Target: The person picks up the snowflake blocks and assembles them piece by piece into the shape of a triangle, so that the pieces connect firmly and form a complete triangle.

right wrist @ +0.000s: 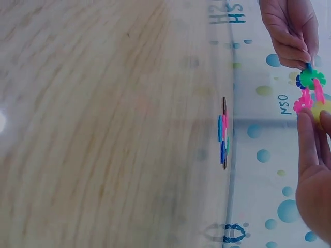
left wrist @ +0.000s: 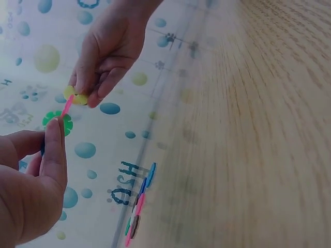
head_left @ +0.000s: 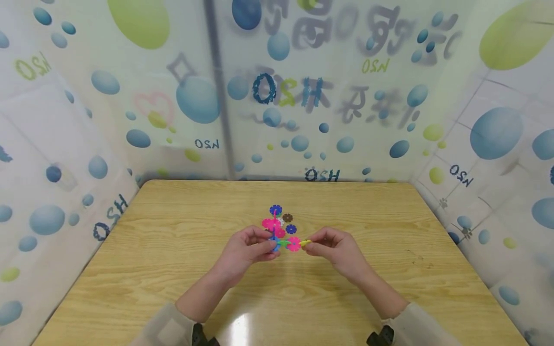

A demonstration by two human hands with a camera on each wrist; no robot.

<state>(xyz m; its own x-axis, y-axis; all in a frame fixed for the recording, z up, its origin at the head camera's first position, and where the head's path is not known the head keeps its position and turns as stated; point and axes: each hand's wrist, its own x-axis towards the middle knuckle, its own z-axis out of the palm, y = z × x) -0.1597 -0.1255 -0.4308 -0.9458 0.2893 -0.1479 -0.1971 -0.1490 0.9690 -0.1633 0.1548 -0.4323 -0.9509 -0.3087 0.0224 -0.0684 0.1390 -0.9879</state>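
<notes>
Between the hands, raised over the table, a short chain of slotted plastic snowflake discs runs sideways. In the head view my left hand (head_left: 247, 251) pinches the light blue disc (head_left: 275, 246) at its left end between thumb and fingers. Beside that come a green disc (head_left: 283, 243) and a pink disc (head_left: 294, 244), slotted together. At the right end, my right hand (head_left: 339, 247) pinches a yellow disc (head_left: 305, 242). The left wrist view shows the yellow disc (left wrist: 76, 96) meeting the edge of the pink disc (left wrist: 67, 106), with the green disc (left wrist: 67, 124) below.
Loose snowflake discs lie on the wooden table (head_left: 173, 230) just beyond the hands: dark blue (head_left: 291, 229), brown (head_left: 287, 217) and several pink ones. A curtain (head_left: 277, 144) printed with bubbles hangs behind the table's far edge and along both sides.
</notes>
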